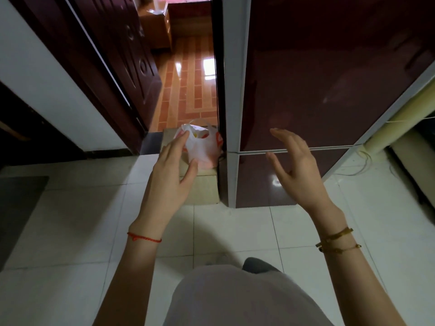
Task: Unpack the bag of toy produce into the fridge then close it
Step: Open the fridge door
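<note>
Head view looks down at a closed fridge point(317, 90) with dark maroon doors, upper and lower, meeting at a pale seam. The bag point(200, 142) sits on a low cardboard box point(202, 189) just beside the fridge's left edge, likely parked there to be within reach while the door is worked. The left hand point(171, 170) reaches toward the bag with fingers spread and relaxed, grasping nothing; whether its fingertips touch the plastic cannot be told. The right hand point(296, 161) hovers in front of the fridge doors, palm turned inward, fingers straight, also released, probably readying to pull a door. The bag is thin white translucent plastic, crumpled, handles standing up, with orange and yellow shapes showing through. Nothing appears unpacked yet.
</note>
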The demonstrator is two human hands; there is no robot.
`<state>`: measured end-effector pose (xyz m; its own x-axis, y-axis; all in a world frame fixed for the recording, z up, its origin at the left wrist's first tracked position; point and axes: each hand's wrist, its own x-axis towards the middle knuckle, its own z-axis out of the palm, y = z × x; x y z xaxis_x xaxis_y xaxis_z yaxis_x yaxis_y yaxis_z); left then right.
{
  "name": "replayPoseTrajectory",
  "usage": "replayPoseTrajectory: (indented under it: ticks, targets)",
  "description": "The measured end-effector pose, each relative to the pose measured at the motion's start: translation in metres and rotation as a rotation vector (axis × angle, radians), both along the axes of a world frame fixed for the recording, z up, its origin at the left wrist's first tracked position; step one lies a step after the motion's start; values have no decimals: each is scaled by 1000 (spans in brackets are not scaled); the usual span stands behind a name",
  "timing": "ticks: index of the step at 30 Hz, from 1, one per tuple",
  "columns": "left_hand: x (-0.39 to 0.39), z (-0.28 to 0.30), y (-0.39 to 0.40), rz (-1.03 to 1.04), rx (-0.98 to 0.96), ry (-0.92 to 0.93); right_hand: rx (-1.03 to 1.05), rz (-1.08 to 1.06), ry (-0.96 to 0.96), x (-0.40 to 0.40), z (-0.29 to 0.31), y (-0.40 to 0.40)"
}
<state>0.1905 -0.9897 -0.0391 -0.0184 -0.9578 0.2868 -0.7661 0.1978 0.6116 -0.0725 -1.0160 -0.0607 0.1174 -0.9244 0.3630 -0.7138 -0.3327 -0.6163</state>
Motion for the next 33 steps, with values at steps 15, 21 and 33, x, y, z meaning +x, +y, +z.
replayPoseTrajectory:
  ticks: [15,21,33]
  targets:
    - [-10,-6,-64,-74,44,145,-75,-22,82,16,15,-33]
    - [-21,4,-104,-81,28,170,-239,-11,179,22,51,-69]
    - [-54,28,-186,-107,52,324,-469,-58,371,57,121,-157]
